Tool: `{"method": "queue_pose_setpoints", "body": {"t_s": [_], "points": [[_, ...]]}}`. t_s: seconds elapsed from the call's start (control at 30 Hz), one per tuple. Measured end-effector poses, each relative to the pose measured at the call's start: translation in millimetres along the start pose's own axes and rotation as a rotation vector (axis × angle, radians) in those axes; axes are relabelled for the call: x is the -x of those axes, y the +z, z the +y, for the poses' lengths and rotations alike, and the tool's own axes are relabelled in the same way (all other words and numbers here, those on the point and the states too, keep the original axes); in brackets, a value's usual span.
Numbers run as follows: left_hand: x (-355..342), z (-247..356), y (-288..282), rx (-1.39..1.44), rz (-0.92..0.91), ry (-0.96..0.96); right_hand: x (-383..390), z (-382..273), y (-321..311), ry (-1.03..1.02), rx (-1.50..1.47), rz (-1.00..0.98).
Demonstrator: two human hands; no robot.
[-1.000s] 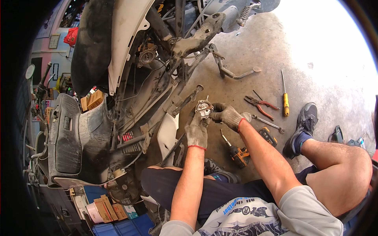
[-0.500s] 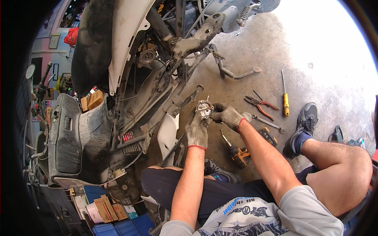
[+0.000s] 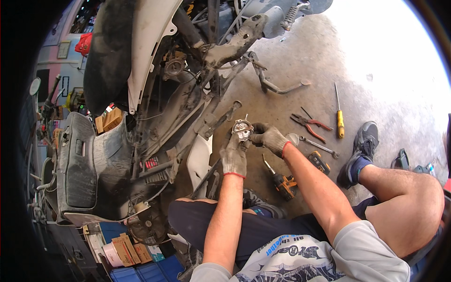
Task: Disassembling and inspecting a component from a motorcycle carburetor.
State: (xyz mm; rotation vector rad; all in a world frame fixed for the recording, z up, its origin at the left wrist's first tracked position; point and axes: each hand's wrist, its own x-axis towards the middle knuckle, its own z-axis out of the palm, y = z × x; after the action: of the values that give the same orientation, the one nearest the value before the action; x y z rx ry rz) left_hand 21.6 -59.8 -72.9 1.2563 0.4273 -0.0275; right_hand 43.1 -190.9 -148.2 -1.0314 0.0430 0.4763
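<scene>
Concrete floor [image 3: 291,61], grey and stained, fills the right half of the head view and turns very bright at the far right, where daylight falls on it. On the left is a workshop with a stripped scooter [image 3: 141,94] lying over it: white body panel, black seat, bare frame and wires. At the near left stand blue crates [image 3: 141,270] and some cardboard boxes [image 3: 124,249].

One person sits on the floor, with two gloved hands in the middle of the picture. The left hand [image 3: 234,155] has its fingers closed around the lower part of one small metal engine part [image 3: 242,129], round and grey. The right hand [image 3: 270,137] grips the same part from the right side, fingers curled on it. The part is held above the floor, just beside the scooter frame.

On the floor to the right of the hands I count one yellow-handled screwdriver [image 3: 339,117], one pair of red-handled pliers [image 3: 310,124], one wrench [image 3: 319,146] and one orange and black power drill [image 3: 282,181]. One grey shoe [image 3: 359,150] is on the person's right foot, near the wrench.
</scene>
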Motion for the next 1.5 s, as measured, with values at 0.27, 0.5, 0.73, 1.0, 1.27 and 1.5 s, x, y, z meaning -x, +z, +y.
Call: {"method": "queue_pose_setpoints", "body": {"t_s": [0.27, 0.5, 0.73, 1.0, 1.27, 1.5], "points": [[-8, -5, -15, 0.019, 0.103, -0.051, -1, 20, 7, -0.012, 0.069, 0.009], [-14, -6, -28, 0.006, 0.145, -0.019, 8, 66, 5, 0.205, 0.366, -0.037], [-16, -16, -27, 0.038, 0.119, -0.071, 10, 134, -7, 0.402, 0.92, -0.027], [-15, -21, -36, 0.048, 0.198, -0.075, 23, 117, -30, 0.478, 0.969, -0.039], [-10, -19, -24, 0.042, 0.139, -0.072, 20, 121, -41, 0.453, 1.115, -0.125], [-9, -18, -25, 0.021, 0.106, -0.063, 29, 108, -38, 0.524, 0.991, -0.044]]}}
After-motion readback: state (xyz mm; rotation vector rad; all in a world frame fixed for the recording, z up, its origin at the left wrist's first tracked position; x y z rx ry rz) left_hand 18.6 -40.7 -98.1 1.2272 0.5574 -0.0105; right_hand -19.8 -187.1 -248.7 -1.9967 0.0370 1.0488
